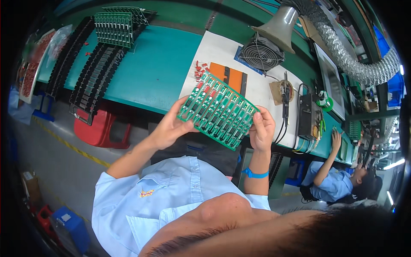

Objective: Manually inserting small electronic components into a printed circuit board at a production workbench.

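Between my two hands a green circuit board panel (pixel 218 112) is held up, tilted, in front of the bench edge. Rows of small parts cover it, with a few red components near its upper left. My left hand (pixel 173 126) grips its left edge, thumb on the face. At the right corner my right hand (pixel 261 128) pinches the board, and a blue band circles that wrist. Just beyond the board lie an orange and black fixture (pixel 227 79) and a small pile of loose red components (pixel 200 70) on a white sheet (pixel 216 47).
Black slotted racks (pixel 98 70) at the left hold upright green boards (pixel 113 29). A fan (pixel 261 53) sits under a fume hood (pixel 278 25). A soldering iron (pixel 285 98) stands at right, near a solder spool (pixel 325 103). A red stool (pixel 98 128) is below. Another person (pixel 332 180) works at far right.
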### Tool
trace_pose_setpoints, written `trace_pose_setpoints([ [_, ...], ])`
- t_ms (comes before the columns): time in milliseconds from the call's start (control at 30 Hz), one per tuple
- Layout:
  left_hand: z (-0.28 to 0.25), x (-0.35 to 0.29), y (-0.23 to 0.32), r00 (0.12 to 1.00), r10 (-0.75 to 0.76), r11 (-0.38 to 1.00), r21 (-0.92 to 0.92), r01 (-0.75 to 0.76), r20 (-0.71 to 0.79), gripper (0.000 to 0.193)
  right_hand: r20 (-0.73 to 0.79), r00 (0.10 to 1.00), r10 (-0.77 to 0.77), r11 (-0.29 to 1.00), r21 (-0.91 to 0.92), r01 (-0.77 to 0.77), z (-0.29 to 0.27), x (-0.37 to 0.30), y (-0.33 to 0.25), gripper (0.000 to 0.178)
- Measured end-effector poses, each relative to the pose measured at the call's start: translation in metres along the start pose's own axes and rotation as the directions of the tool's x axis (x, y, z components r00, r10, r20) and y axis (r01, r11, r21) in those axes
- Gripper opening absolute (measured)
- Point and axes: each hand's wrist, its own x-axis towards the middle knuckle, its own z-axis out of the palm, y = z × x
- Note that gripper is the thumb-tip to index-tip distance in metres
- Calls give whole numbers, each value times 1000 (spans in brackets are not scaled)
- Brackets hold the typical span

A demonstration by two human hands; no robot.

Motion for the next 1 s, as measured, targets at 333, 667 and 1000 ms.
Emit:
trace_pose_setpoints([
  [333, -3, -33, -7, 986, -15, 969, -245, -26, -166, 63, 142, 973, 184, 837, -541, -79, 51, 34, -14, 25],
  [667, -37, -62, -9, 941, 150, 961, -178, -211, -305, 46, 526, 844, -104, 167, -827, 536, 74, 130, 22, 17],
  [1000, -25, -43, -8, 947, 128, 963, -190, -189, -295, 38, 255, 966, -50, 416, -874, 252, 80, 136, 20, 10],
])
